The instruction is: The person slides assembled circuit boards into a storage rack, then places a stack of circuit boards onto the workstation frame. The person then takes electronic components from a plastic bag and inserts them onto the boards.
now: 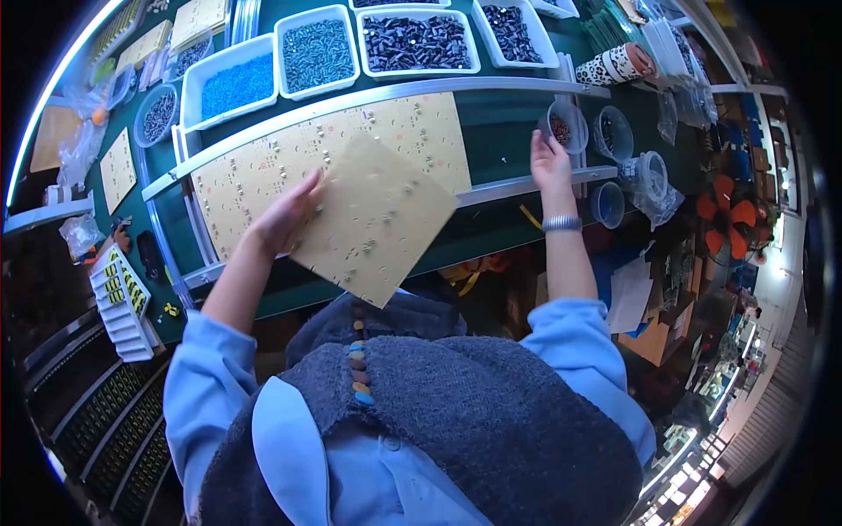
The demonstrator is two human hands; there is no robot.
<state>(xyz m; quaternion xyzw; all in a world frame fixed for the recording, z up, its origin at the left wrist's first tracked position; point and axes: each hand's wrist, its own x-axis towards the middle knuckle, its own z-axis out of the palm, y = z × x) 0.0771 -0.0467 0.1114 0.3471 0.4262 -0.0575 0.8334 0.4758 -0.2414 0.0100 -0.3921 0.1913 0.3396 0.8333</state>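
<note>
A square tan circuit board (377,223) with small parts on it is tilted in front of my body, and my left hand (296,213) grips its left edge. More tan boards (254,171) lie flat behind it, inside a metal rail frame (351,103). On the right, my right hand (551,159) is at the near rim of a clear round cup (574,131) that holds small reddish-brown parts (559,130). Its fingers look bent at the rim; whether they pinch a part is too small to tell.
White trays of blue parts (237,86), green parts (317,54) and dark parts (417,42) line the back. More clear cups (607,203) stand at the right, near a spotted tumbler (605,66). A white slotted rack (123,307) is at the lower left, an orange fan (724,215) far right.
</note>
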